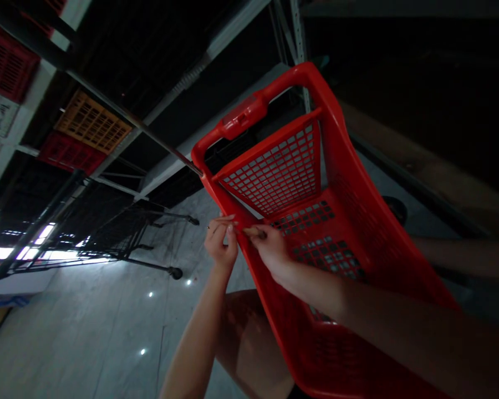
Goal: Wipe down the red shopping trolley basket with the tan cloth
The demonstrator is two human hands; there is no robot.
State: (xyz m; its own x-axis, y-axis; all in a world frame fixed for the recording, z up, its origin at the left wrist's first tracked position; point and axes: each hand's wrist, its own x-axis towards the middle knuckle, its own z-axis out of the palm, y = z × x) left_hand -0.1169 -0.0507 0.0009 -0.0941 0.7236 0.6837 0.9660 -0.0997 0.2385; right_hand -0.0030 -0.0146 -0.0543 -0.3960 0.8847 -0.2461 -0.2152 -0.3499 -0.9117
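A red plastic shopping cart stands tilted across the view, with a grid flap below its handle. At the outer side of the cart's near left rim is my left hand, its thumb and forefinger pinched together. What the pinch holds, if anything, is too small to make out. My right hand reaches over the basket to the inner side of that same rim. Its fingers are closed around something small and brownish that I cannot identify. The two hands' fingertips are close to each other.
On the left, dark carts with wheels stand on the grey floor. A yellow crate and a red crate rest by metal racks. My bent leg is beside the cart. The right side is very dark.
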